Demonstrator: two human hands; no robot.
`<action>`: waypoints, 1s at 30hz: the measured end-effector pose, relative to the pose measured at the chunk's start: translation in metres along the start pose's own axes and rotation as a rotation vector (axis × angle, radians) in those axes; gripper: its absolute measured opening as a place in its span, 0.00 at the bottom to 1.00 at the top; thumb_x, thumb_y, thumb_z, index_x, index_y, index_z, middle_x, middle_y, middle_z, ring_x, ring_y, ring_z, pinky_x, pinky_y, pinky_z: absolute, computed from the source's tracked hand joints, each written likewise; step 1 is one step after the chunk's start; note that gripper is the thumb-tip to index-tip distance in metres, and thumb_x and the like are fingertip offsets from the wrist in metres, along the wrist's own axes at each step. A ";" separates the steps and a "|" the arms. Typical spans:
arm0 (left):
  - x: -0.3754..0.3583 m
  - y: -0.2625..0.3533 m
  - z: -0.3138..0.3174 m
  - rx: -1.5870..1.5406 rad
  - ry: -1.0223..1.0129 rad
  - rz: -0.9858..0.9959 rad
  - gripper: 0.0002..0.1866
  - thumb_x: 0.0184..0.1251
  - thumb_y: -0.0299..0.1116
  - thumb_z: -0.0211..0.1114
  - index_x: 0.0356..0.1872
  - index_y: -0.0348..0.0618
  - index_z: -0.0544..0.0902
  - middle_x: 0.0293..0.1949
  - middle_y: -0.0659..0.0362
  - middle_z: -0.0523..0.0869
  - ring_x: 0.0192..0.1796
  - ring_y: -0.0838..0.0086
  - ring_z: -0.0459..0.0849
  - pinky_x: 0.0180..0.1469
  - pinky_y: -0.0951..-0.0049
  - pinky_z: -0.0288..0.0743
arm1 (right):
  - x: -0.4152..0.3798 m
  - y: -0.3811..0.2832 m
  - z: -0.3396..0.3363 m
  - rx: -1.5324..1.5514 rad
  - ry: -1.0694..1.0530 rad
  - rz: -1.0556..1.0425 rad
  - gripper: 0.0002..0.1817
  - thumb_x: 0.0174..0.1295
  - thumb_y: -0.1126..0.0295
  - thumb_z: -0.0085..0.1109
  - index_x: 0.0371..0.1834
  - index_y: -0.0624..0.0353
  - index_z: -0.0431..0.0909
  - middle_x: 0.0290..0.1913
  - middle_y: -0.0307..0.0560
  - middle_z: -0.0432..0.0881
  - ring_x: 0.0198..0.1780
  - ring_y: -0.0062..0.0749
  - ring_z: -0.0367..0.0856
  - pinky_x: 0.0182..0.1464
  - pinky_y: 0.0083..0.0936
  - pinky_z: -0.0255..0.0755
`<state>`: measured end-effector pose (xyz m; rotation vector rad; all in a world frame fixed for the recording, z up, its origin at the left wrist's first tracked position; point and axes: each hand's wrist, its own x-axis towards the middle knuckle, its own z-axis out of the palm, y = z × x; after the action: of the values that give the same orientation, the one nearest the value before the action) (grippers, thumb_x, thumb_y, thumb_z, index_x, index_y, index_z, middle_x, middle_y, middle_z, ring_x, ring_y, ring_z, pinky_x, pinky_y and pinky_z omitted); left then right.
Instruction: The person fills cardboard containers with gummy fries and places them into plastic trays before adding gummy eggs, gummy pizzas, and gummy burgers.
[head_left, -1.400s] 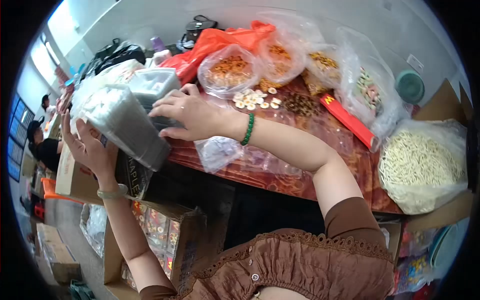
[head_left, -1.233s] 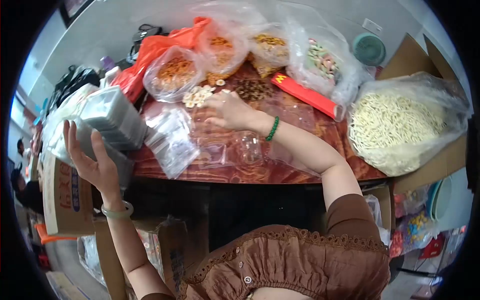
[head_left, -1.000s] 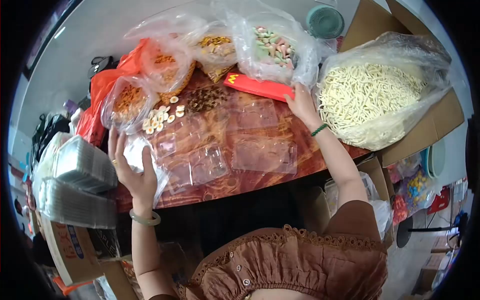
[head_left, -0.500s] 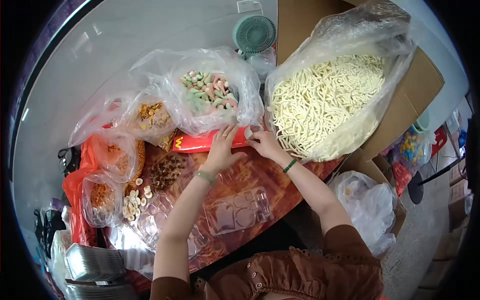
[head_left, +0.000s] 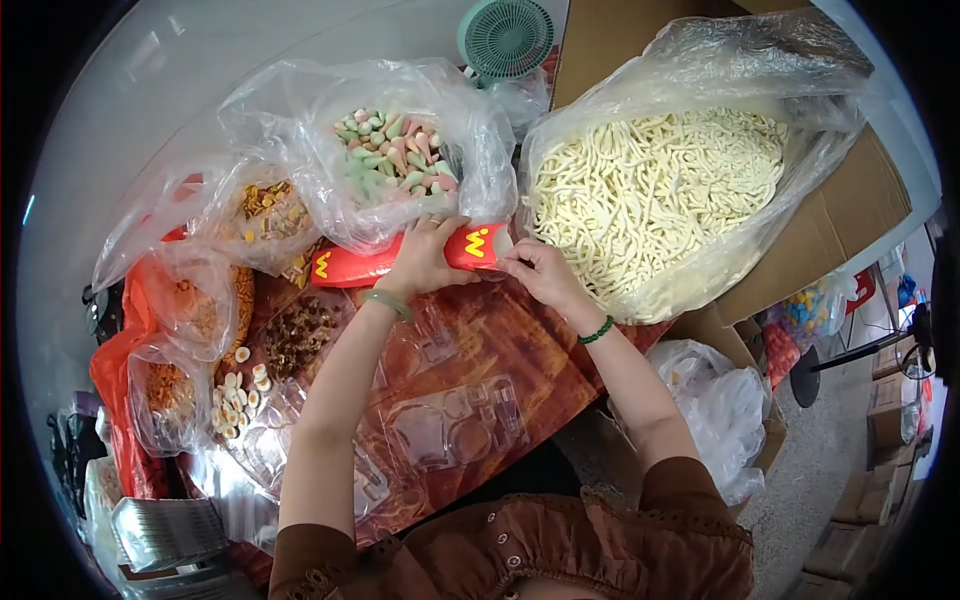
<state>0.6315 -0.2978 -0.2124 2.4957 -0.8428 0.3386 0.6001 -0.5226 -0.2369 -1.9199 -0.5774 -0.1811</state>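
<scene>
A long row of red fry cartons (head_left: 350, 267) with yellow arch marks lies across the back of the table, apparently nested into one another. My left hand (head_left: 425, 262) grips the row from above, thumb on the near side. At its right end, my right hand (head_left: 543, 277) pinches the edge of the end carton by its pale opening. Just behind the row is a clear bag of pink and green drop-shaped candies (head_left: 405, 160). Right of it, a large clear bag holds cream-coloured strips (head_left: 650, 190) resembling fries.
Clear plastic trays (head_left: 455, 425) lie on the red-brown patterned table (head_left: 545, 345). Egg-like pieces (head_left: 232, 405), brown pieces (head_left: 300, 335) and bags of orange bits (head_left: 180, 395) sit at left. Stacked clear containers (head_left: 168, 533) stand front left; a green fan (head_left: 507, 40) is behind.
The view has shifted. My left hand has closed round the red cartons, where it lay with fingers extended before. More of the right end and its yellow mark now shows; my right hand still pinches there.
</scene>
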 end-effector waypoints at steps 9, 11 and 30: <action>-0.003 0.019 0.006 0.064 0.275 -0.012 0.49 0.34 0.47 0.80 0.63 0.42 0.68 0.52 0.49 0.78 0.57 0.54 0.73 0.61 0.57 0.63 | -0.012 -0.028 -0.034 -0.391 0.096 -0.135 0.06 0.60 0.75 0.57 0.38 0.64 0.76 0.37 0.49 0.74 0.38 0.43 0.76 0.41 0.31 0.71; -0.009 0.046 -0.006 -0.224 0.273 -0.142 0.43 0.44 0.37 0.78 0.63 0.37 0.66 0.50 0.51 0.80 0.54 0.59 0.77 0.57 0.61 0.70 | -0.012 -0.046 -0.051 -0.449 0.028 -0.238 0.06 0.59 0.75 0.58 0.38 0.62 0.76 0.38 0.47 0.74 0.38 0.41 0.77 0.40 0.30 0.72; -0.051 0.101 -0.009 -1.655 -0.064 -0.670 0.18 0.65 0.31 0.63 0.54 0.39 0.75 0.47 0.60 0.82 0.49 0.75 0.82 0.50 0.71 0.77 | 0.100 0.035 -0.094 -1.364 0.000 -0.170 0.10 0.53 0.74 0.55 0.39 0.55 0.81 0.45 0.48 0.79 0.52 0.44 0.75 0.52 0.41 0.70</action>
<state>0.5284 -0.3380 -0.1868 1.0408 -0.0478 -0.5089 0.7167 -0.5866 -0.1883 -3.1594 -0.6800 -0.8512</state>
